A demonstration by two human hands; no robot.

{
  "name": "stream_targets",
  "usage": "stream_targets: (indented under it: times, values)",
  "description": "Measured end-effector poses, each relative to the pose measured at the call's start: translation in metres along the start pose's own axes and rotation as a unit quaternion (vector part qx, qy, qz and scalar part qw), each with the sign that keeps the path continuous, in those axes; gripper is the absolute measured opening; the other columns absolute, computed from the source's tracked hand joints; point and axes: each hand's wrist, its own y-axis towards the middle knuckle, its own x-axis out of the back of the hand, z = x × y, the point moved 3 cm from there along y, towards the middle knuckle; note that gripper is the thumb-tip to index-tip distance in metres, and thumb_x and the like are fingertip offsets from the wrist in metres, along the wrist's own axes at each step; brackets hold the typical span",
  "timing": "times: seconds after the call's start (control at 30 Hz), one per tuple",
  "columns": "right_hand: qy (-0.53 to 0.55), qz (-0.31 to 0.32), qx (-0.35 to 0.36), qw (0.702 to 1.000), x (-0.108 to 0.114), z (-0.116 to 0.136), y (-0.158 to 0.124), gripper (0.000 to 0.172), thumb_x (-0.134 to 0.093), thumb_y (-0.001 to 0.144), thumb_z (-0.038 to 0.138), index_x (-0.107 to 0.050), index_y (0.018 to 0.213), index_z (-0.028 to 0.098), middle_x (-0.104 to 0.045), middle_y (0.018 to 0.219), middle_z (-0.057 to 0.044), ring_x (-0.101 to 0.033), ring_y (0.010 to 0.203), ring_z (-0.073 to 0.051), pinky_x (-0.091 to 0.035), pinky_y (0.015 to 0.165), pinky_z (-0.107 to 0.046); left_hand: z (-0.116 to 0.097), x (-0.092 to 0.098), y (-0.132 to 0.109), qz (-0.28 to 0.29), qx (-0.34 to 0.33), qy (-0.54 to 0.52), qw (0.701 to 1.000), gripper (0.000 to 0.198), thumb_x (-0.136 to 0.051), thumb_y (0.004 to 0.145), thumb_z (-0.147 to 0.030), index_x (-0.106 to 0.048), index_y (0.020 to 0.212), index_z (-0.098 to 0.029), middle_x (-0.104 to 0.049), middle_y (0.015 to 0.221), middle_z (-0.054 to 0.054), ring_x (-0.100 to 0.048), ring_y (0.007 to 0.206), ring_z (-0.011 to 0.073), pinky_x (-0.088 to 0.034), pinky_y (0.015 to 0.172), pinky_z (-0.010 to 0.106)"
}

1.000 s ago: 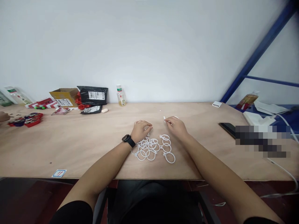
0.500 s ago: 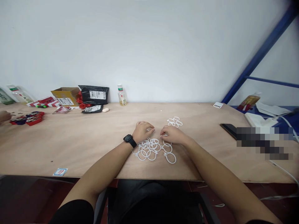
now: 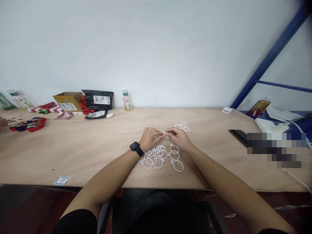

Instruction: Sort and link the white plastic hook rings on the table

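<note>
Above the table, the fingertips of my left hand and my right hand meet at a white curtain ring. Both hands pinch it, and the fingers hide most of it. Under and in front of my left hand lies a heap of white plastic curtain rings, overlapping one another. A column of 3 rings lies to the right of the heap, near my right wrist. Behind my right hand is another small group of rings, partly covered by the hand.
A bottle, black parcels and an open cardboard box stand along the wall. Red and dark packets lie at far left, near another person's hand. A phone rests at right.
My right hand has risen slightly away from the column of rings, with a ring in its fingers. The two hands have come together at the fingertips.
</note>
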Motion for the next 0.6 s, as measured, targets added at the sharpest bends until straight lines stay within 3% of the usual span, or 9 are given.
stream_targets:
  times: [0.23,0.6]
  values:
    - [0.019,0.005,0.014,1.0,-0.0066,0.0048,-0.0042,0.02,-0.063,0.083,0.035,-0.073,0.09,0.019,-0.073,0.08,-0.005,-0.064,0.069,-0.017,-0.05,0.062,-0.028,-0.0021,0.0059,-0.0001,-0.058,0.01,0.008,0.998,0.018,-0.063,0.087,-0.039,-0.071,0.085,-0.023,-0.074,0.088,0.002,-0.063,0.087,0.0175,-0.04,0.089,0.037]
    - [-0.022,-0.001,0.046,0.999,-0.0101,0.0041,-0.0066,0.017,-0.058,0.087,0.029,-0.071,0.088,0.019,-0.072,0.078,-0.004,-0.064,0.069,-0.016,-0.05,0.064,-0.027,-0.0076,0.0059,-0.0013,-0.032,0.01,0.022,0.999,0.02,-0.057,0.091,-0.036,-0.071,0.086,-0.022,-0.073,0.089,0.003,-0.061,0.092,0.0179,-0.036,0.091,0.038]
